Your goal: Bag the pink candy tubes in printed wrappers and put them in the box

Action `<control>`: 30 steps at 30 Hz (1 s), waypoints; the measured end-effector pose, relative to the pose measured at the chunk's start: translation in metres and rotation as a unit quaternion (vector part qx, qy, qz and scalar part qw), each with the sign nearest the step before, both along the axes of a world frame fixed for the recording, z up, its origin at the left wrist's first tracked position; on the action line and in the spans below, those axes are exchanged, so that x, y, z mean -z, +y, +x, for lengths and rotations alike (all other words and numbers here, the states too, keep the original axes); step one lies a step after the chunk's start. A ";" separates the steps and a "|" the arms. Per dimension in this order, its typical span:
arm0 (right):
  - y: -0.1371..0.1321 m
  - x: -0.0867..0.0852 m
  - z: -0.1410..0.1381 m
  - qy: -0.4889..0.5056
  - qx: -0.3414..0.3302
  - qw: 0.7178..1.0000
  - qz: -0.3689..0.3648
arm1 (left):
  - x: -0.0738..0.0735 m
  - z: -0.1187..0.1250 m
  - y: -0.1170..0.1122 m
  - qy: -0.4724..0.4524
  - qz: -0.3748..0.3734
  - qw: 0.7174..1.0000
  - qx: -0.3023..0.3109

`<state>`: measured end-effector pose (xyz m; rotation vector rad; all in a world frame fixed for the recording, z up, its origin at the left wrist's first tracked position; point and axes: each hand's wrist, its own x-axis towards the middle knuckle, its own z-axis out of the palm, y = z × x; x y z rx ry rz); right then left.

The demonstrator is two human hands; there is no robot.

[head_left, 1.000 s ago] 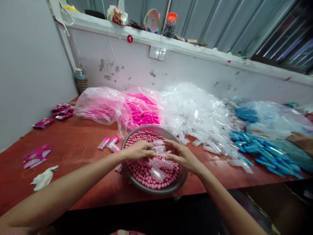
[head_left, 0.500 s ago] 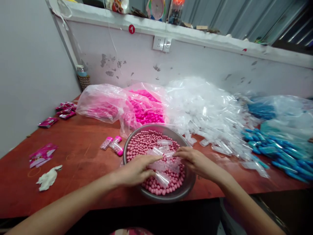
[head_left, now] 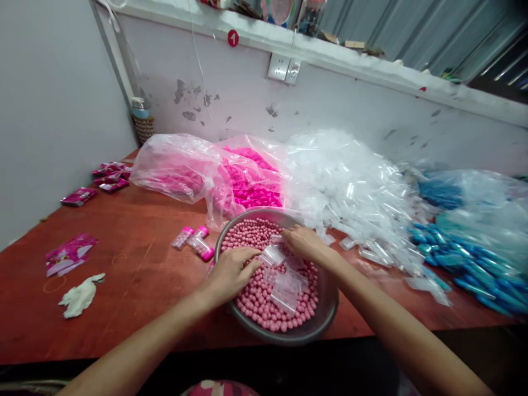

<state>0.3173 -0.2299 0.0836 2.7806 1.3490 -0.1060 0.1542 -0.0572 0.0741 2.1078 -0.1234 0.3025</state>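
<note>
A metal bowl (head_left: pixel 326 318) full of small pink balls (head_left: pixel 254 235) stands at the table's near edge. Several empty clear plastic tubes (head_left: pixel 286 289) lie on the balls. My left hand (head_left: pixel 229 273) rests on the balls at the bowl's left side, its fingers stretched out, the tips touching one clear tube (head_left: pixel 272 256). My right hand (head_left: pixel 303 242) reaches over the far side of the bowl, fingers curled on a small clear tube (head_left: pixel 278 238).
Filled tubes with pink caps (head_left: pixel 199 242) lie left of the bowl. Behind it sit a bag of pink caps (head_left: pixel 247 187) and a heap of clear tubes (head_left: pixel 350 192); blue pieces (head_left: pixel 466 258) lie right. Pink sachets (head_left: pixel 70 256) and a white rag (head_left: pixel 80 297) lie left.
Both hands have come down from above the bowl onto the balls. The clear tubes they held together now lie on the balls, and my right hand has reached further back.
</note>
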 end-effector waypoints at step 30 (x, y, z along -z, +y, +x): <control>-0.015 -0.022 -0.009 0.022 -0.046 0.994 0.097 | -0.015 -0.012 -0.001 -0.003 0.019 0.990 0.142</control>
